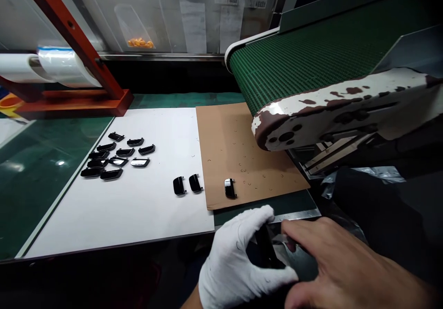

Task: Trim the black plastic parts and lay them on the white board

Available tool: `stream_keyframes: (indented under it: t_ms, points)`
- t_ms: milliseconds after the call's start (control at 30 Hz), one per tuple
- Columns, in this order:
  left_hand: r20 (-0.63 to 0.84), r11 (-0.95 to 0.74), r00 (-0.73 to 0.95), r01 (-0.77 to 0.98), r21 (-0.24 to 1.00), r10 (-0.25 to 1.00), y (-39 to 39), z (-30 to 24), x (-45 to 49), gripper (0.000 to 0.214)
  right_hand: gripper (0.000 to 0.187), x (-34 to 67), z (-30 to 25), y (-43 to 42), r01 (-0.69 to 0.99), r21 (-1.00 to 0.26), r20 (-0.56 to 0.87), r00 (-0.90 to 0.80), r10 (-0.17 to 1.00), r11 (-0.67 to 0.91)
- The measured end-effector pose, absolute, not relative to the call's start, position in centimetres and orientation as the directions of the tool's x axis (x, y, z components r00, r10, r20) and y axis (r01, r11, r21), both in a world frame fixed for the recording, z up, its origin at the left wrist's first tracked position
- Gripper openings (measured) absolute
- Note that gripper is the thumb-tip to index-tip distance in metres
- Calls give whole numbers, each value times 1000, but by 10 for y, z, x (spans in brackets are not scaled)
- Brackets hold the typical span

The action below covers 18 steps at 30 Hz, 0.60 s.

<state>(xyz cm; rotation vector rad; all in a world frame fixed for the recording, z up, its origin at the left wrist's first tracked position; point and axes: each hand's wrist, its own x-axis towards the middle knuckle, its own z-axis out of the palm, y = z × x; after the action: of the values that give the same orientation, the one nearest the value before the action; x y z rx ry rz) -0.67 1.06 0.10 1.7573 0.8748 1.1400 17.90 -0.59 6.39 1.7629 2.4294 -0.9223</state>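
White board (69, 216) on a green workbench (38, 170), brown cardboard sheet (238, 152) under the end of a green conveyor belt (294, 64), thirteen glossy black handles (118, 161) on the board, a fourteenth handle (230, 188) on the cardboard, a fifteenth handle (266, 246) clamped in the gloved left hand (238, 263), bare right hand (339, 263) just beside it, its grip unclear

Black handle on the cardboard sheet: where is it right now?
In the head view, the handle lies near the front edge of the cardboard sheet, right of two handles on the white board, just beyond the gloved left hand.
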Motion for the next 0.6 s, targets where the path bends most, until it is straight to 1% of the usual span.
stream_keyframes:
  t_ms: [67,167,400,600]
  points:
    - [310,-345,347,43,938,885,8,1,-6,73,52,175,65,-3,876,-446,-362,-366,857,185]
    - [283,-288,368,-41,957,886,6,0,-5,79,56,171,66,2,858,-470,-333,-392,857,210]
    - [313,-319,397,-52,946,863,6,-1,-8,90,59,168,69,2,872,-444,-321,-368,873,204]
    - [250,-225,414,-108,968,875,7,0,-7,98,63,164,71,3,887,-419,-358,-356,863,192]
